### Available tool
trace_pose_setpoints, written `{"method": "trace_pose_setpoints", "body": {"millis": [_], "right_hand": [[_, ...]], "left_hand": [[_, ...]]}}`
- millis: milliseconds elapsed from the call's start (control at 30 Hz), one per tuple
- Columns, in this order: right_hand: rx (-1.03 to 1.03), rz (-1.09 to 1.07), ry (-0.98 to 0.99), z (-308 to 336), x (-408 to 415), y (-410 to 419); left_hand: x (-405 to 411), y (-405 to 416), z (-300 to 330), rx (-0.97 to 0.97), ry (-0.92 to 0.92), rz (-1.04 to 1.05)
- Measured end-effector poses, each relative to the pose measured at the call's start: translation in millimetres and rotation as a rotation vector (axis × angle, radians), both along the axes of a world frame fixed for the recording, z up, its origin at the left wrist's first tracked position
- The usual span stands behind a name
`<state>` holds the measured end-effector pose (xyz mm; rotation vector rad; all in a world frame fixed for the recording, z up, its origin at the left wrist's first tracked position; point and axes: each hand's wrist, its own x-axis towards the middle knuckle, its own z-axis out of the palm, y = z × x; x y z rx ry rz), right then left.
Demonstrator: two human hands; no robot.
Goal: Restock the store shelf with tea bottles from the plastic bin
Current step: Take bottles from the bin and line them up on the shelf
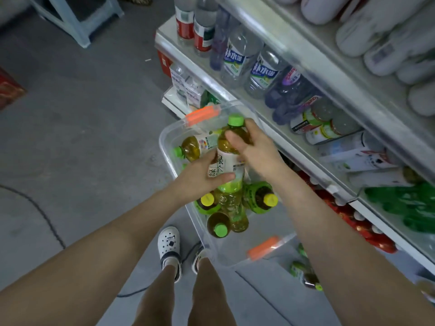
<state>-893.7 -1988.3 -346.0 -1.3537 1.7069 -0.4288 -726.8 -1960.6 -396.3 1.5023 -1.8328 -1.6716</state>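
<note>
Green-capped tea bottle (231, 161) sits mid-frame above the bin (166, 142); we grip it with both hands, left hand (200, 177) round its label, right hand (256, 149) round its shoulder, shelf (313, 161) at right.

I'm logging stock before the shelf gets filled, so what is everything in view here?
held tea bottle: one, amber with green cap, above the bin
plastic bin: one, clear with orange latches, on the floor by the shelf
tea bottles in bin: at least four, green and yellow caps
water bottles: several, clear, on the shelf
stool: one, pale blue, far left
shoes: white, on the floor
left hand: grips the bottle's label
right hand: grips its neck
</note>
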Motion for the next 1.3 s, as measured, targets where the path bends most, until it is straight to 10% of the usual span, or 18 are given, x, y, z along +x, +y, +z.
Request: {"method": "trace_pose_setpoints", "body": {"millis": [133,300,833,1300], "right_hand": [[0.059,-0.063,-0.309,-8.4,6.2,-33.4],[-0.137,0.404,0.414,-85.5,-3.0,-47.7],[-0.343,0.908,1.013,-164.0,20.8,-58.0],[0.479,-0.508,-0.740,19.5,-23.5,43.2]], "left_hand": [[11.5,-6.3,4.3,0.007,0.053,0.253],[51.1,-4.8,-5.2,0.116,0.032,0.466],[73.5,-1.5,-20.7,0.238,0.183,0.651],[56.0,3.3,80.4,0.144,0.211,0.572]]}}
